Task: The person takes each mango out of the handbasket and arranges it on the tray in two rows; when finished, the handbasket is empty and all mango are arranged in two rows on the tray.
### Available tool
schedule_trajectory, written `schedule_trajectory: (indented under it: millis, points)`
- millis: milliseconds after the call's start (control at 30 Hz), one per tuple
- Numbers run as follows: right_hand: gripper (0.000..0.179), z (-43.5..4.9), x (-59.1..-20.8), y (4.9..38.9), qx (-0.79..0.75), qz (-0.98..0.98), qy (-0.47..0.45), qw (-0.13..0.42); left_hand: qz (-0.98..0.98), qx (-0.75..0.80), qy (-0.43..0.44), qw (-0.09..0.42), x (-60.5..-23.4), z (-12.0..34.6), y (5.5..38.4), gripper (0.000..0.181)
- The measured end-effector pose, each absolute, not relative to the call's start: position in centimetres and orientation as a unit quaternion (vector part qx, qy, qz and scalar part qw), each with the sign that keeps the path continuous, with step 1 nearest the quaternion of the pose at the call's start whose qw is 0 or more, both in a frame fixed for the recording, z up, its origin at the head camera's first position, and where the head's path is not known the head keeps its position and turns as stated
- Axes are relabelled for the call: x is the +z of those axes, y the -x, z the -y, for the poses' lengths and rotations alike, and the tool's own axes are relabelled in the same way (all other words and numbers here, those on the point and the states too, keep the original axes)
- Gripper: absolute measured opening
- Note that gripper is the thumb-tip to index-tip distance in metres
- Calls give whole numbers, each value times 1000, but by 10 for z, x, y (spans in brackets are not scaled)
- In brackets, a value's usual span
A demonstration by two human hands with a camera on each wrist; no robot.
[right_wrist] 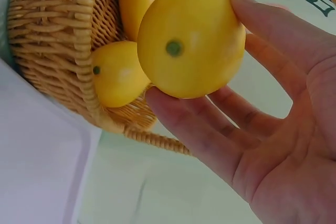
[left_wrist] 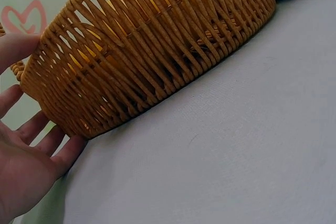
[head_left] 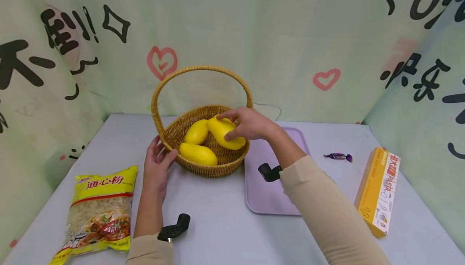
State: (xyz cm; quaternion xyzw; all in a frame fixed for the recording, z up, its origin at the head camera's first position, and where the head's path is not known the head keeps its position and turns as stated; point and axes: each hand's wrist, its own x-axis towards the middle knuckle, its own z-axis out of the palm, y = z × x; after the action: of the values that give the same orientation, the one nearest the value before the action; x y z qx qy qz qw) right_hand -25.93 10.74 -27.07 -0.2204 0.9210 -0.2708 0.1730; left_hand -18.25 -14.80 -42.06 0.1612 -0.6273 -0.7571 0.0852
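A brown wicker basket [head_left: 212, 171] with a tall arched handle stands on the table, two yellow mangoes lying inside it, one at the back [head_left: 196, 132] and one at the front [head_left: 198, 154]. My right hand [head_left: 250, 124] pinches a third mango [head_left: 226, 134] between thumb and fingers over the basket's right side. In the right wrist view this held mango [right_wrist: 191, 38] shows a green spot on its end. My left hand [head_left: 157, 168] grips the basket's left side, the thumb at the rim. The left wrist view shows its fingers [left_wrist: 50, 140] against the outer wall.
A lilac tray [head_left: 269, 200] lies right of the basket, partly under my right arm. Farther right are a purple wrapped candy [head_left: 338, 156] and a yellow-and-white pasta box [head_left: 378, 192]. A yellow bag of pasta [head_left: 99, 212] lies at the left. Printed curtains surround the table.
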Motion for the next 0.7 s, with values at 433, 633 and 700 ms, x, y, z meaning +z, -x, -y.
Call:
schedule_trajectory:
  millis: [433,633,700]
  points:
    - [59,-132,-257,248,-308,-918,194,157,625,-757,-170,81,-420,147,183,76]
    - [58,-146,-248,238,-314,-914,200,163,625,-757,-171,79,-419,147,183,76]
    - [57,-152,-246,234,-318,-910,202,173,626,-757,-172,79,-419,147,183,76]
